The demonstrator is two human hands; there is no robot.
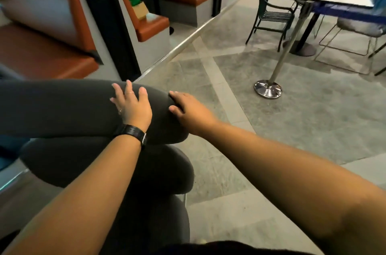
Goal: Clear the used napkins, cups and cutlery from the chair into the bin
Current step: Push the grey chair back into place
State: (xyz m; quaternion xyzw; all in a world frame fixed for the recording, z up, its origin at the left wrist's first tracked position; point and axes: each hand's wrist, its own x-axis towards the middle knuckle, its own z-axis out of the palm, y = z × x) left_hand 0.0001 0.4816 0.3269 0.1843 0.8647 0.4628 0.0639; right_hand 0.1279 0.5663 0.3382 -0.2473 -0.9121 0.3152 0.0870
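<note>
Grey padded chair back (73, 106), left hand (133, 106) flat on it, right hand (188, 110) grip curled round its edge

Both bare forearms reach forward and converge near the middle of the view, the left one rising from the lower left with a dark watch strapped round its wrist. The left hand (131, 104) lies flat, palm down, its fingers straight and slightly spread, with thin rings on two of them. The right hand (188, 108) comes in from the lower right, just beside the left but not touching it, its back turned up and its fingers and thumb bent downward at the tips; whether they close on anything cannot be told.
</note>
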